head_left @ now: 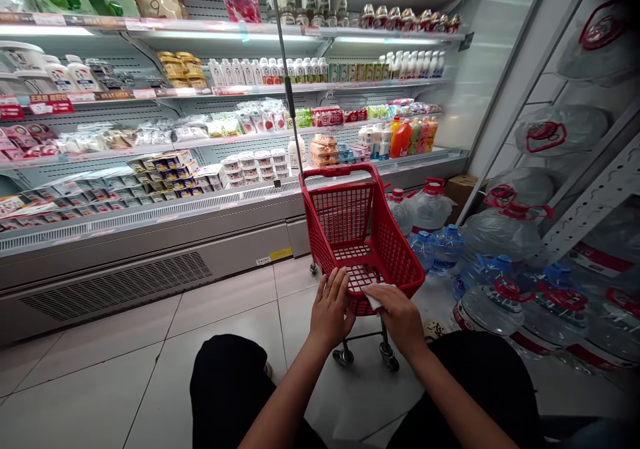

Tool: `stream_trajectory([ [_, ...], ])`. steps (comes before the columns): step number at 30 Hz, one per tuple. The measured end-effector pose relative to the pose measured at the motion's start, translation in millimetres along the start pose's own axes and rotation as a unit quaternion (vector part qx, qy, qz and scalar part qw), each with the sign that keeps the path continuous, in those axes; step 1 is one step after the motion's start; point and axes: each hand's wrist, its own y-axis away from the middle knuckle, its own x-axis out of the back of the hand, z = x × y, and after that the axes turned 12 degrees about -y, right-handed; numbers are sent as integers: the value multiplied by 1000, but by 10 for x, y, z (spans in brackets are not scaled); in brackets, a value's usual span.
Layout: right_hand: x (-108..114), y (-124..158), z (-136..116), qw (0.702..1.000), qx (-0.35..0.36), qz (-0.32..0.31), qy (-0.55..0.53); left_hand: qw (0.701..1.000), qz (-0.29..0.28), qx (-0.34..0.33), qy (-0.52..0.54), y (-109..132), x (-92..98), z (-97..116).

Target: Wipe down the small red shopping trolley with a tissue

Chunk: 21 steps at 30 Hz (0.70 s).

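Observation:
A small red shopping cart (pixel 397 242) with lattice walls stands before me on dark wheels. Its basket shows nothing inside. My left hand (pixel 330 307) lies on the near left corner of the rim, fingers stretched out over the edge. At the near right part of the rim, my right hand (pixel 399 312) has its fingers closed on a white cloth or tissue (pixel 373 299), pressed against the red plastic. Part of the white piece is hidden under the fingers. A thin dark pole (pixel 289 96) rises from the cart's far left side.
An open refrigerated display (pixel 240 232) with dairy cups, bottles and bags runs along the back. Large water bottles (pixel 493 306) crowd the floor at right, beside a metal rack (pixel 575 216). My knees flank the cart on the tiled floor (pixel 100 382).

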Motion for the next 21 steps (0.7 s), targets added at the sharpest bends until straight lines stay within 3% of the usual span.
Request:
stream_trajectory([
  [5, -99, -69, -172, 1000, 15, -7, -18, 1000, -3, -13, -13, 7, 32, -93],
  [14, 621, 263, 425, 989, -84, 77, 90, 999, -2, -19, -25, 8, 19, -105],
  [18, 657, 234, 480, 978, -144, 137, 59, 1000, 6, -17, -19, 11, 5, -46],
  [21, 583, 187, 501, 979, -140, 144, 41, 1000, 2, -22, -13, 15, 20, -22],
])
